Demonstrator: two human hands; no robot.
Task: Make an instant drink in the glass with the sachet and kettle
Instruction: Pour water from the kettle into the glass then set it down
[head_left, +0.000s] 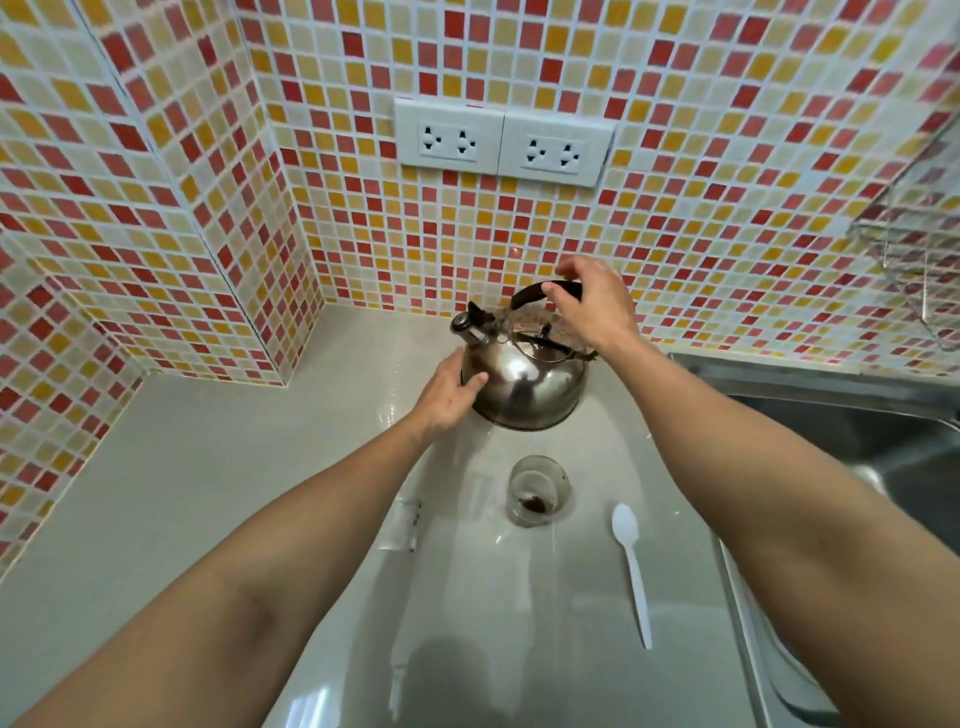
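— Steel, polished and rounded: the kettle (524, 379) sits at twelve o'clock from the glass (537, 489), near the tiled wall (675, 156). How would it handle?

— Heavy if full, I'd judge, and slick on the body; possibly hot too. The black arched handle (545, 290) is the place to take it.

— And the hands?

— The right hand (592, 306) hovers over that handle, fingers spread and curled, not yet closed on it. The left hand (452, 395) lies flat against the kettle's flank at nine o'clock, fingers loose, gripping nothing.

— Where's the rest?

— The glass stands nearer the person, with dark powder in its bottom; it looks fragile and easy to tip. A torn clear sachet (402, 525) lies flat at nine o'clock from it, a white plastic spoon (631, 561) at four o'clock.

— The surface?

— A glossy pale grey counter (182, 493), smooth, so things may slide. A steel sink (857, 441) lies at three o'clock, two white sockets (501, 141) on the mosaic wall at twelve, unused
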